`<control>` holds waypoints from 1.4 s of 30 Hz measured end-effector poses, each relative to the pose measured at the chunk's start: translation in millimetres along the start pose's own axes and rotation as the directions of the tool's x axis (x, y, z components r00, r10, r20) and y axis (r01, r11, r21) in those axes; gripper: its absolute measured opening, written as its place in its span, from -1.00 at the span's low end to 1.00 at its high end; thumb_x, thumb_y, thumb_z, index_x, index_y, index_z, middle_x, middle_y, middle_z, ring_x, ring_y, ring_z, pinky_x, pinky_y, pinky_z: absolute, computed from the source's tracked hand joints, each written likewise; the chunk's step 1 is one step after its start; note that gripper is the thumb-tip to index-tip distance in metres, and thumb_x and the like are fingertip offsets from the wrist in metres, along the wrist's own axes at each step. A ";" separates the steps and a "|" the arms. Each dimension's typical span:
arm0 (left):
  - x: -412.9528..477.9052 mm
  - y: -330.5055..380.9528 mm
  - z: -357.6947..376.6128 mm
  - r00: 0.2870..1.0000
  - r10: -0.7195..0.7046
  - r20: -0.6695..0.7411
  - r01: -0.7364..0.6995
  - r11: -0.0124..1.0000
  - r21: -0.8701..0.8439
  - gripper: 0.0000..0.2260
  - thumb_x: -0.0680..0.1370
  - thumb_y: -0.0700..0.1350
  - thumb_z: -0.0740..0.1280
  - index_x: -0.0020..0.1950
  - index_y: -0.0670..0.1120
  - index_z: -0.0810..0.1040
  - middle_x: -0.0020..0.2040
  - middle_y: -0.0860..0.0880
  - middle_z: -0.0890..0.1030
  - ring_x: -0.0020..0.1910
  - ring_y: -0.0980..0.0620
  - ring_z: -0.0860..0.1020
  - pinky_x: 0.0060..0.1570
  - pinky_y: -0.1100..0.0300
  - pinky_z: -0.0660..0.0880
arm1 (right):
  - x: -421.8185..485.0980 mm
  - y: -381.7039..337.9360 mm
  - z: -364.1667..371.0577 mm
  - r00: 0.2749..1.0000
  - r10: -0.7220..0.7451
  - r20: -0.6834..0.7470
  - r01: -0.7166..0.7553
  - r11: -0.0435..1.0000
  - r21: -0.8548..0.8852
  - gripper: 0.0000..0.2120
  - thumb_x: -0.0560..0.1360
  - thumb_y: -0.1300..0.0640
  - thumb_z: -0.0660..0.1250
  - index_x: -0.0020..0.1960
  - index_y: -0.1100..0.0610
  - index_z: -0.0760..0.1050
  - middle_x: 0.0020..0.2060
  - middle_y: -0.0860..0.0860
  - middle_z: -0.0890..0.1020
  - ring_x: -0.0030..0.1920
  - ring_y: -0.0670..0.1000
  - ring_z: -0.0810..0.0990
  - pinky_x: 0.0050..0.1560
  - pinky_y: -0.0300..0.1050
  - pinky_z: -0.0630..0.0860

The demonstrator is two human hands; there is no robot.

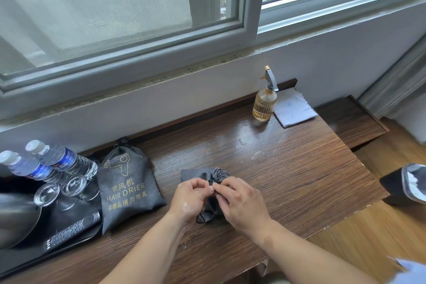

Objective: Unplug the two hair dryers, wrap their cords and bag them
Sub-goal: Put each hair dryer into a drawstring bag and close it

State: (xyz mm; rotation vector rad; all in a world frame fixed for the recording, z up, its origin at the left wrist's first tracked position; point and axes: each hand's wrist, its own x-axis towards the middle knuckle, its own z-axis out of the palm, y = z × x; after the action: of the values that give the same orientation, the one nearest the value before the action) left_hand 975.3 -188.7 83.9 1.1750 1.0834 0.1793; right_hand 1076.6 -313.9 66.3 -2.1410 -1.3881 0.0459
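Grey bag: lay mid-desk, mouth gathered, partly under both hands.
Left hand: fingers curled, pinching at the mouth (cord or cloth, could not be told).
Right hand: fingers curled, gripping the bunched mouth.
Printed bag: lay flat, left of the hands, beside the tray.
Desk: wooden; spray bottle stood near the far edge.

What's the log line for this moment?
left hand: pinching bag mouth | right hand: pinching bag mouth | grey bag: under hands, mouth gathered | printed bag: closed, lying beside tray

Bare forearms, possibly pale-blue clothing at right.
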 end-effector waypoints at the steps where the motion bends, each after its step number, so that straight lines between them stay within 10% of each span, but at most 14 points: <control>1: 0.7 -1.1 0.1 1.000 0.004 -0.014 -0.004 1.000 0.012 -0.89 0.52 -0.32 0.42 -0.19 -0.19 0.56 -0.44 -0.06 0.46 -0.51 0.07 0.31 -0.49 0.20 0.23 | 0.1 -0.3 0.4 1.000 0.000 0.007 0.000 1.000 -0.006 -0.82 0.53 -0.03 0.32 0.11 -0.10 0.61 -0.12 -0.16 0.56 -0.12 -0.06 0.59 -0.45 -0.09 0.57; 21: -4.7 5.6 -7.3 1.000 0.016 -0.018 -0.011 0.961 0.275 -0.74 0.23 -0.10 0.43 -0.12 0.06 0.74 -0.35 0.08 0.64 -0.40 0.13 0.48 -0.30 0.21 0.38 | 12.3 3.1 0.3 0.967 0.064 0.245 -0.082 0.995 0.064 -0.68 0.49 -0.24 0.19 0.02 -0.11 0.60 -0.19 -0.07 0.47 -0.29 0.06 0.58 -0.37 -0.04 0.54; 31: -4.7 7.5 -7.8 0.996 0.087 0.023 -0.090 0.941 0.327 -0.71 0.37 -0.33 0.43 -0.16 0.07 0.75 -0.21 0.02 0.71 -0.26 0.12 0.56 -0.20 0.17 0.45 | 24.0 7.3 -10.9 0.915 0.064 0.399 -0.097 0.993 0.064 -0.83 0.62 -0.11 0.18 0.12 -0.12 0.51 -0.04 -0.09 0.36 -0.15 0.07 0.55 -0.13 0.04 0.52; 42: -8.7 11.0 -2.6 0.985 0.162 0.049 -0.163 0.828 0.537 -0.89 0.55 -0.11 0.42 -0.06 0.02 0.75 -0.15 0.13 0.73 -0.08 0.21 0.65 0.03 0.21 0.56 | 40.5 21.5 -21.1 0.884 0.036 0.466 -0.143 0.970 0.197 -0.86 0.58 -0.09 0.26 -0.05 -0.09 0.56 0.00 -0.19 0.27 -0.07 -0.08 0.49 0.05 0.09 0.52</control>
State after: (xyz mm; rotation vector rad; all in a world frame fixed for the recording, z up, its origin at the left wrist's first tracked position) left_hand 973.3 -187.6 97.9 1.7812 1.0625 -0.0020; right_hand 1119.8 -295.4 84.6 -2.0747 -1.4483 0.7602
